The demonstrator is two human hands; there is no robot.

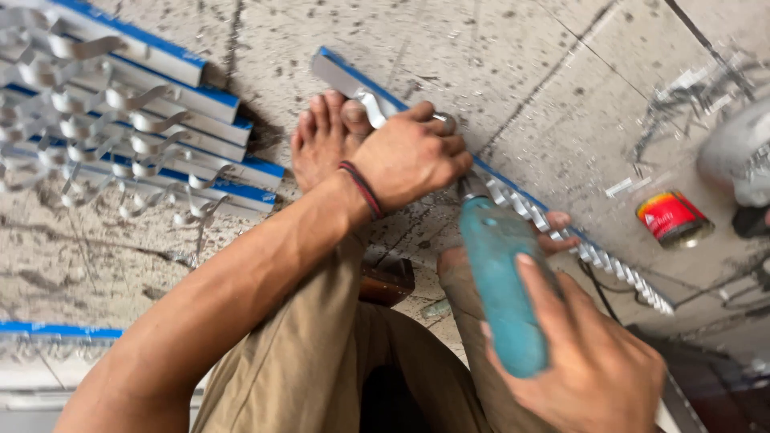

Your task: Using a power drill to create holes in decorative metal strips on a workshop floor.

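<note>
Speckled concrete floor (pixel 497 72) fills the view; we crouch over a long metal hook rail (pixel 513 196) running from 11 to 4 o'clock. Our left hand (pixel 409 156) is closed over the rail, pinning it beside our bare foot (pixel 317 144); our right hand (pixel 593 361) is wrapped around a teal power drill (pixel 501 289), nose at the rail. Finished rails (pixel 160 104) are stacked at 10 o'clock; a red tin (pixel 672 218) sits at 3. We judge steady downward pressure and a square bit best.

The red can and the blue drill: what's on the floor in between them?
In the head view, the long metal strip with hooks and a blue edge runs between the teal drill and the red can, along with bare speckled floor.
</note>
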